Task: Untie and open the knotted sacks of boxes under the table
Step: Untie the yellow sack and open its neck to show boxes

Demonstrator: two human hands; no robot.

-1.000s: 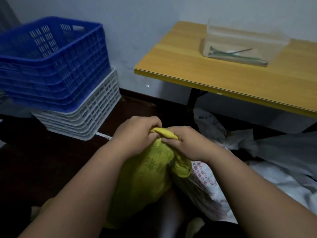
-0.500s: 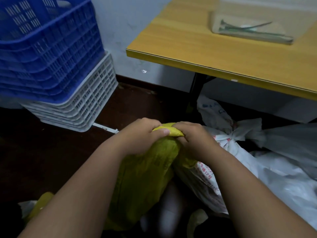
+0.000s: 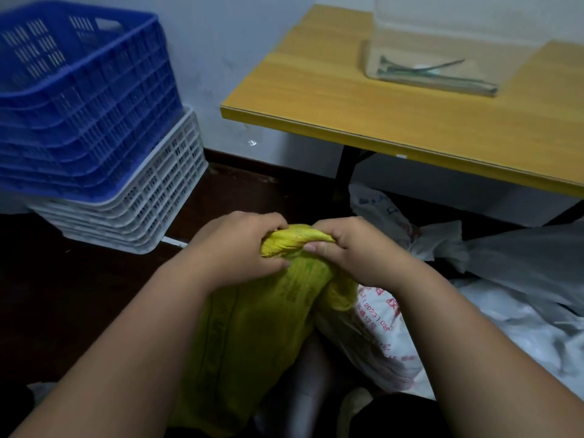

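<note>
Working at the knot (image 3: 295, 240) on top of the yellow sack (image 3: 252, 336), the person has both hands closed around the twisted fabric. The left hand (image 3: 235, 248) grips the left side of the knot with curled fingers, and the right hand (image 3: 350, 248) pinches its right end, the thumb pressed against the cloth. The sack stands upright on the dark floor in the near middle of the scene, just in front of the wooden table (image 3: 410, 121). A white printed sack (image 3: 379, 324) lies touching its right side, and more white sacks (image 3: 521, 298) spread to the right under the table, one with a tied neck (image 3: 436, 245) still shut.

The step in hand looks like loosening the first knot, which remains tight. The next move likely calls for finding the loose tail and pulling it back through the loop while the other hand steadies the bundle.
</note>
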